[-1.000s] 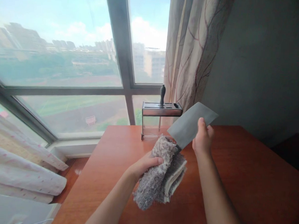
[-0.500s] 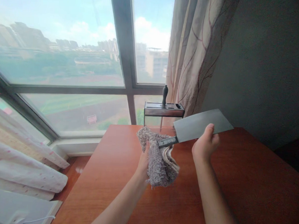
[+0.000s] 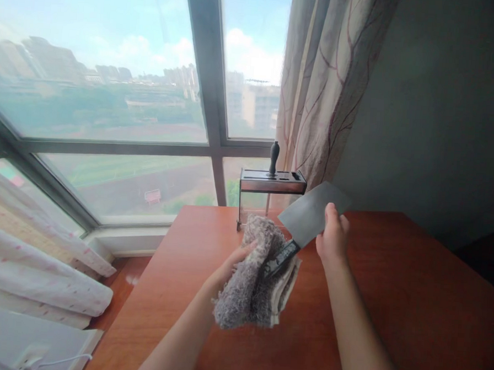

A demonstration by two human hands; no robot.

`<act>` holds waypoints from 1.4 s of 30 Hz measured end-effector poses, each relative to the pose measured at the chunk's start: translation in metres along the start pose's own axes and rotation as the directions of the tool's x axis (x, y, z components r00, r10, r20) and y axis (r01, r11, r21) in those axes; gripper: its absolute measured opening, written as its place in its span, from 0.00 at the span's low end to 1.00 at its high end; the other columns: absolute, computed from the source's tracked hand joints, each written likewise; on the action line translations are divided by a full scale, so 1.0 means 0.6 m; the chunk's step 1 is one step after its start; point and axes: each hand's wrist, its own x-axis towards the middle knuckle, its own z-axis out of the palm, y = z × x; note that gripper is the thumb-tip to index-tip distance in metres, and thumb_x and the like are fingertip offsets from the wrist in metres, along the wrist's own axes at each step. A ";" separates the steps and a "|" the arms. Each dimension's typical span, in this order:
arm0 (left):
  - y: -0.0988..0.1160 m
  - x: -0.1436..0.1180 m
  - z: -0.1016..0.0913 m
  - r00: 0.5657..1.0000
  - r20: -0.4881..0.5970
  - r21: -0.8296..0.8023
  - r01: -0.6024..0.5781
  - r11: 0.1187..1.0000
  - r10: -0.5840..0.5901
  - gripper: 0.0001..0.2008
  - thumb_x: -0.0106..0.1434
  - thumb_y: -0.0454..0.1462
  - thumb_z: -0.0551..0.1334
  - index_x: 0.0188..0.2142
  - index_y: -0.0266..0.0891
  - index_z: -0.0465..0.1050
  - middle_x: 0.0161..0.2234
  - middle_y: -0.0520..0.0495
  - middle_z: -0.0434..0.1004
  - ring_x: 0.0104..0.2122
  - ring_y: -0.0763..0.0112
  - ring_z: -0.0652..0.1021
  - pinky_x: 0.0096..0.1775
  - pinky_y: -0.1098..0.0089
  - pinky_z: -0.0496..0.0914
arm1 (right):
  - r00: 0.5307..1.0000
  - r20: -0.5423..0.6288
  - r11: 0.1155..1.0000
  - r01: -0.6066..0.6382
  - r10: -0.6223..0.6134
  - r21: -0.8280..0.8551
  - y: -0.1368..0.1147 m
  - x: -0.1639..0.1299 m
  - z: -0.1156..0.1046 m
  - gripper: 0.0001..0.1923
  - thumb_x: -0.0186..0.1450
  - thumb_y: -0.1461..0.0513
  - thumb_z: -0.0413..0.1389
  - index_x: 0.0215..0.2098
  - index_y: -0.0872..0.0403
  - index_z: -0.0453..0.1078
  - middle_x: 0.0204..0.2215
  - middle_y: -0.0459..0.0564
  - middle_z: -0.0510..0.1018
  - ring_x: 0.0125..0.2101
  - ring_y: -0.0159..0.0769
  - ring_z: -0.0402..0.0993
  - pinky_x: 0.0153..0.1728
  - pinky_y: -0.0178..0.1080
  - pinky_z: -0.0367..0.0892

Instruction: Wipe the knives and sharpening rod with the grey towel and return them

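A cleaver held between my two hands above a wooden table.

The broad grey steel cleaver [image 3: 307,214] lies slantwise in the air in front of me, its long axis running from the dark handle, low and toward my left, up to the flat blade, higher and toward my right. My right hand [image 3: 332,238] pinches the blade's near edge. My left hand [image 3: 231,266] is closed on a fuzzy grey folded cloth [image 3: 255,279] wrapped about the handle. Beneath is the reddish-brown wooden table [image 3: 390,303]; behind, near the window, a steel knife rack [image 3: 271,182].
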 end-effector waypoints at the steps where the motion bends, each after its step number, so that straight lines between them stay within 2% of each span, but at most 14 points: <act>1: 0.008 0.001 -0.002 0.999 -0.049 0.081 -0.019 0.997 0.023 0.27 0.57 0.51 0.64 0.47 0.33 0.73 0.41 0.39 0.81 0.41 0.54 0.79 0.44 0.59 0.70 | 0.999 0.022 0.996 0.042 -0.041 -0.076 0.002 0.002 -0.003 0.21 0.59 0.46 0.56 0.24 0.55 0.64 0.18 0.41 0.67 0.21 0.30 0.63 0.22 0.34 0.60; 3: 0.018 0.003 -0.001 0.987 -0.120 0.309 -0.061 0.949 0.102 0.24 0.55 0.44 0.67 0.48 0.34 0.73 0.42 0.41 0.80 0.42 0.56 0.78 0.44 0.62 0.70 | 0.992 0.056 0.961 0.123 -0.113 -0.248 0.006 0.002 -0.007 0.24 0.60 0.44 0.54 0.21 0.55 0.63 0.15 0.40 0.64 0.20 0.30 0.59 0.21 0.34 0.56; 6: 0.018 0.004 0.014 0.957 -0.075 0.643 -0.168 0.747 0.279 0.23 0.57 0.41 0.65 0.51 0.36 0.71 0.44 0.43 0.79 0.44 0.56 0.76 0.45 0.63 0.69 | 0.980 0.073 0.890 0.197 -0.183 -0.411 0.006 -0.006 -0.010 0.27 0.62 0.43 0.51 0.17 0.53 0.58 0.13 0.40 0.60 0.17 0.29 0.53 0.19 0.34 0.51; 9: 0.008 0.002 0.034 0.909 0.040 0.891 -0.221 0.397 0.416 0.31 0.55 0.37 0.63 0.59 0.42 0.64 0.49 0.43 0.75 0.47 0.53 0.74 0.48 0.61 0.66 | 0.967 0.067 0.852 0.247 -0.245 -0.461 -0.004 -0.020 -0.007 0.28 0.63 0.42 0.49 0.16 0.52 0.57 0.12 0.41 0.61 0.16 0.29 0.53 0.18 0.35 0.49; 12: -0.002 -0.001 0.049 0.888 0.091 0.993 -0.117 0.029 0.452 0.43 0.51 0.34 0.63 0.66 0.48 0.51 0.54 0.41 0.68 0.49 0.49 0.72 0.49 0.56 0.65 | 0.958 0.035 0.824 0.263 -0.284 -0.502 -0.017 -0.034 -0.003 0.29 0.65 0.43 0.47 0.16 0.53 0.58 0.14 0.45 0.65 0.16 0.30 0.57 0.18 0.35 0.51; 14: -0.008 -0.001 0.056 0.883 0.110 0.990 -0.058 -0.125 0.457 0.45 0.51 0.33 0.62 0.67 0.49 0.47 0.54 0.39 0.66 0.49 0.49 0.71 0.48 0.55 0.65 | 0.954 0.035 0.806 0.269 -0.296 -0.527 -0.025 -0.043 0.000 0.29 0.66 0.43 0.46 0.16 0.53 0.60 0.15 0.48 0.68 0.16 0.32 0.60 0.19 0.36 0.53; 20: -0.004 0.001 0.063 0.871 0.098 0.975 0.012 -0.220 0.482 0.37 0.51 0.34 0.61 0.62 0.49 0.58 0.47 0.41 0.70 0.44 0.53 0.72 0.43 0.60 0.66 | 0.970 0.014 0.886 0.229 -0.245 -0.403 -0.025 -0.055 0.003 0.29 0.65 0.43 0.48 0.19 0.56 0.65 0.15 0.47 0.70 0.16 0.32 0.62 0.17 0.34 0.55; 23: 0.012 -0.001 0.061 0.883 0.117 0.980 -0.029 -0.196 0.454 0.40 0.48 0.33 0.62 0.62 0.52 0.59 0.47 0.42 0.70 0.44 0.53 0.73 0.43 0.60 0.66 | 0.973 -0.008 0.918 0.217 -0.233 -0.333 -0.022 -0.054 0.001 0.28 0.64 0.43 0.49 0.19 0.55 0.63 0.15 0.45 0.67 0.16 0.31 0.61 0.17 0.34 0.54; 26: 0.027 -0.004 0.057 0.900 0.150 0.989 -0.129 -0.078 0.409 0.40 0.47 0.33 0.64 0.61 0.52 0.59 0.49 0.44 0.71 0.45 0.52 0.73 0.46 0.59 0.66 | 0.972 -0.008 0.927 0.221 -0.234 -0.304 -0.021 -0.055 0.001 0.27 0.64 0.43 0.50 0.17 0.54 0.59 0.13 0.42 0.63 0.16 0.30 0.58 0.16 0.33 0.53; 28: 0.030 -0.006 0.050 0.899 0.181 0.969 -0.232 0.083 0.399 0.37 0.49 0.33 0.64 0.60 0.50 0.62 0.50 0.44 0.71 0.47 0.53 0.73 0.49 0.58 0.65 | 0.973 -0.012 0.940 0.218 -0.229 -0.263 -0.021 -0.057 0.003 0.27 0.63 0.44 0.51 0.17 0.53 0.58 0.13 0.41 0.60 0.16 0.28 0.56 0.16 0.33 0.52; 32: 0.018 -0.006 0.031 0.900 0.121 0.756 -0.357 0.549 0.419 0.31 0.50 0.34 0.67 0.55 0.41 0.65 0.52 0.42 0.73 0.49 0.54 0.73 0.50 0.62 0.66 | 0.978 0.001 0.966 0.205 -0.207 -0.156 -0.021 -0.058 0.004 0.25 0.63 0.44 0.52 0.19 0.53 0.57 0.15 0.40 0.59 0.17 0.28 0.57 0.17 0.33 0.54; 34: 0.008 -0.004 0.021 0.924 0.042 0.585 -0.332 0.740 0.381 0.32 0.49 0.36 0.70 0.54 0.38 0.66 0.49 0.42 0.75 0.47 0.54 0.75 0.47 0.64 0.68 | 0.981 0.009 0.974 0.194 -0.194 -0.115 -0.023 -0.057 0.004 0.24 0.62 0.45 0.52 0.20 0.52 0.58 0.15 0.40 0.59 0.17 0.29 0.58 0.17 0.34 0.55; 37: -0.001 -0.004 0.011 0.966 -0.033 0.320 -0.234 0.918 0.258 0.32 0.48 0.38 0.71 0.53 0.36 0.67 0.45 0.42 0.78 0.44 0.55 0.77 0.45 0.65 0.69 | 0.989 0.015 0.987 0.151 -0.150 -0.047 -0.027 -0.053 0.004 0.22 0.61 0.45 0.54 0.22 0.53 0.62 0.16 0.40 0.61 0.18 0.31 0.60 0.18 0.34 0.58; 42: -0.011 -0.009 -0.002 0.999 0.018 -0.047 0.030 0.998 -0.029 0.30 0.49 0.41 0.67 0.51 0.32 0.70 0.40 0.38 0.80 0.41 0.52 0.79 0.42 0.62 0.71 | 0.996 0.060 0.985 0.054 -0.065 0.162 -0.031 -0.051 0.012 0.18 0.59 0.48 0.58 0.25 0.54 0.65 0.19 0.42 0.65 0.22 0.31 0.64 0.22 0.34 0.62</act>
